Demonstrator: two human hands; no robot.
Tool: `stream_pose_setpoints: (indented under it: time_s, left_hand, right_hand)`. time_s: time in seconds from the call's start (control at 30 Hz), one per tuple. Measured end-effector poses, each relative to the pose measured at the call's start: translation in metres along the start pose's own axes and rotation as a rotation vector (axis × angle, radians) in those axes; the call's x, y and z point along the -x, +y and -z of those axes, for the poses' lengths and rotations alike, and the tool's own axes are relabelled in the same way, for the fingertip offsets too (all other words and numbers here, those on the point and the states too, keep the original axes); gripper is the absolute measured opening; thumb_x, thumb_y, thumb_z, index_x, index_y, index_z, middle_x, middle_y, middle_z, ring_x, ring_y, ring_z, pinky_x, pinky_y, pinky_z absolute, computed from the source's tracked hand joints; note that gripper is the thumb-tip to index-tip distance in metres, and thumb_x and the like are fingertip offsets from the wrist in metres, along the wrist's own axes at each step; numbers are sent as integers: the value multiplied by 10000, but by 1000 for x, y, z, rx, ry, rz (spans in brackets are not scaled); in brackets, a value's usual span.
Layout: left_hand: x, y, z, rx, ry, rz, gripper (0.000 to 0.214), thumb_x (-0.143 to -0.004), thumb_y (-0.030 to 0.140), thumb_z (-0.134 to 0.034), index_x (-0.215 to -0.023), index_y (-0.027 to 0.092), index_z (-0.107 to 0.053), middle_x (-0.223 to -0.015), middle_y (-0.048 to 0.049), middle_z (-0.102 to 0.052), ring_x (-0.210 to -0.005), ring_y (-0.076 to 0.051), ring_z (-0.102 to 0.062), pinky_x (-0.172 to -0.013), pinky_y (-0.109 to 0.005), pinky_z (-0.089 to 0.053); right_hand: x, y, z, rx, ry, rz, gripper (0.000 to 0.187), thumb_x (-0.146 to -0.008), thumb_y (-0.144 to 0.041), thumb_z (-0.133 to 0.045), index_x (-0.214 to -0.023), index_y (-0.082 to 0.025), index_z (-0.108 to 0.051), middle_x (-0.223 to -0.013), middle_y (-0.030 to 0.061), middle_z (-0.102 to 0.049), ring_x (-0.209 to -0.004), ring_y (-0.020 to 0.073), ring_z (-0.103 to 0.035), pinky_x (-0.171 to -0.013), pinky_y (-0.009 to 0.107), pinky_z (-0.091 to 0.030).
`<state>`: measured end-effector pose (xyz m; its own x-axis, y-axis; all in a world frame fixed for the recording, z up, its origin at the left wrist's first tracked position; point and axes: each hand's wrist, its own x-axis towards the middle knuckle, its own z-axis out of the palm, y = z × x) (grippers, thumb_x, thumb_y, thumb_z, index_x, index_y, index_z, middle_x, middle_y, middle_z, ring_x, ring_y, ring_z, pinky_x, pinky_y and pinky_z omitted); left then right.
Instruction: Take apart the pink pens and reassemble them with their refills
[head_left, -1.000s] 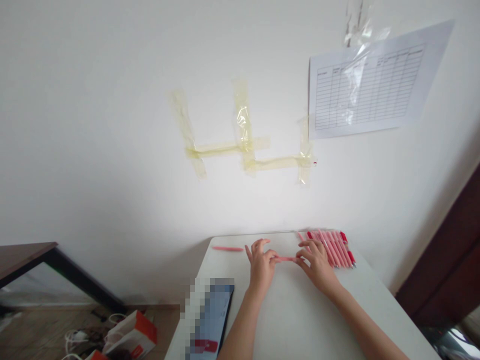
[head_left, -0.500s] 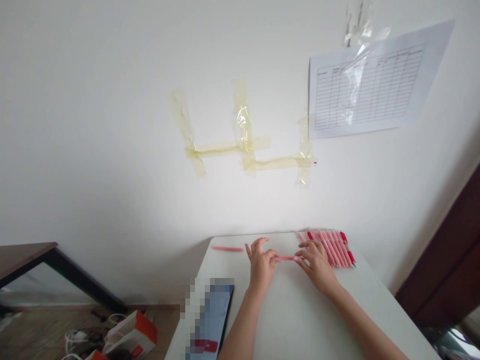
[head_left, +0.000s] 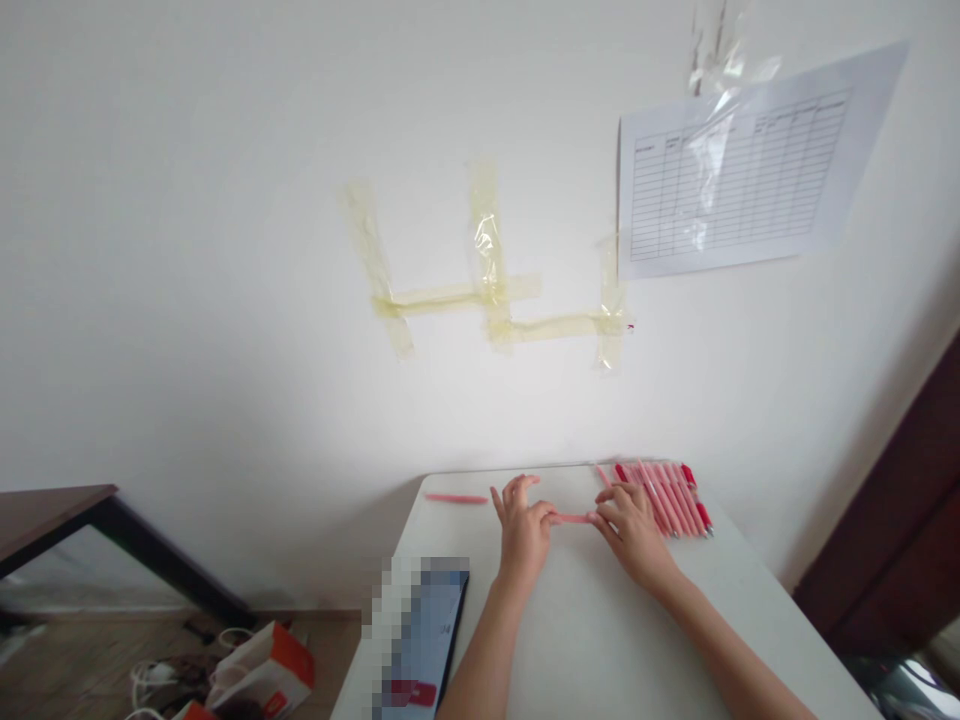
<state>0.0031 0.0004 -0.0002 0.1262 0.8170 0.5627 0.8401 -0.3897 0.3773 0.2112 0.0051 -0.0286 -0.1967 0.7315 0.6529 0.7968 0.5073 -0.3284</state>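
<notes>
Between my two hands a slim pink pen (head_left: 574, 519) is held level over the white table. My left hand (head_left: 523, 525) pinches its left end between thumb and finger, the other fingers raised. At the opposite end, my right hand (head_left: 631, 520) pinches it in the same way; both tips are covered by fingers. Just beyond my right hand, several pink and red pens (head_left: 675, 500) lie side by side in a row, partly hidden by that hand. Another pink pen (head_left: 456, 498) rests alone near the table's back left corner.
A tablet-like device (head_left: 427, 640), partly pixelated, lies on the white table (head_left: 592, 640) left of my forearm. The wall behind carries yellowed tape (head_left: 487, 250) and a printed sheet (head_left: 735, 180). A dark table (head_left: 67, 505), cables and an orange-white box (head_left: 262, 670) are at left.
</notes>
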Motion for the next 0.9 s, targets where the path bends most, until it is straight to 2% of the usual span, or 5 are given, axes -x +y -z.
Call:
stream_pose_setpoints:
  time_s: [0.4, 0.5, 0.67, 0.8, 0.9]
  left_hand:
    - [0, 1, 1, -28, 22, -28, 129, -799, 135, -677, -752, 244, -727, -1340, -55, -529, -1331, -282, -424, -1167, -728, -132]
    - [0, 1, 1, -34, 19, -35, 123, -802, 140, -684, -772, 251, -728, -1335, -53, -528, -1329, -274, -427, -1172, -723, -117]
    - [0, 3, 1, -30, 6, -38, 50, -807, 247, -715, -761, 256, -731, -1341, -58, -528, -1334, -285, -419, -1164, -734, -101]
    - [1, 6, 0, -26, -7, -38, 46, -804, 299, -725, -775, 264, -737, -1344, -57, -533, -1331, -287, -421, -1162, -736, -102]
    - [1, 7, 0, -28, -18, -34, 65, -809, 317, -720, -771, 266, -735, -1343, -51, -537, -1331, -286, -422, -1158, -738, -111]
  right_hand:
    - [1, -1, 0, 59, 5, -8, 233, -959, -397, -516, -838, -266, -666, -1098, 76, -624, -1110, 303, -500, -930, 522, -447]
    - [-1, -1, 3, 79, 49, 25, 185, -932, -419, -566, -969, -274, -674, -1142, 96, -605, -1122, 312, -506, -924, 518, -455]
    - [-4, -9, 8, 119, 40, 155, 336, -909, -324, -620, -1243, -290, -602, -1165, 97, -625, -1126, 303, -529, -979, 522, -429]
    - [-5, -22, 9, 142, -12, 216, 331, -899, -240, -638, -1226, -284, -613, -1068, 62, -671, -1044, 265, -564, -1032, 529, -376]
    - [-5, -28, 9, 156, -44, 212, 206, -918, -231, -616, -1115, -279, -652, -959, 36, -680, -972, 238, -576, -1003, 500, -383]
